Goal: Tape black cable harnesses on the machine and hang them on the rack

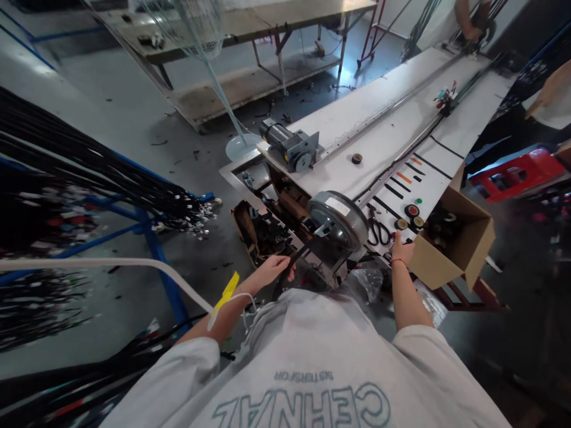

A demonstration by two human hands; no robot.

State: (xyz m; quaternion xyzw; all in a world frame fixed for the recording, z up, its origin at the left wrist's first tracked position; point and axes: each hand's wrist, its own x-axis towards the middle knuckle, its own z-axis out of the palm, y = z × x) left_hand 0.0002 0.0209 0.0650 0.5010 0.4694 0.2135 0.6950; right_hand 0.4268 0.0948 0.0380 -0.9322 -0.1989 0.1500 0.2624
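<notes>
As I read it from afar, left hand (275, 270): curled round the cable (304, 249), held low, I judge, to line it up with the wheel (341, 217).
Cable: black; spans from the left hand to the wheel's near side; a black length lies beyond on the bench (388, 142), which I take for the same run.
Wheel: grey, upright at the bench's near end; its place suggests the cable passes through, though I cannot see inside.
Right hand (401, 251): at the bench's near right edge; whether it grips something small or merely rests, I cannot tell.
Scissors (375, 221): black, flat between wheel and right hand, likely for quick reach.
Tape rolls (411, 210): grouped just beyond the right hand, presumably for the same reason.
Strips (404, 178): black and orange, rowed along the right side, perhaps as marks.
Carton (439, 258): open, right of the right hand; dark items inside, apparently stock.
Motor (283, 138): on the bench's left side, beyond the wheel.
Co-worker's hand (473, 32): far end; grasp unclear.
</notes>
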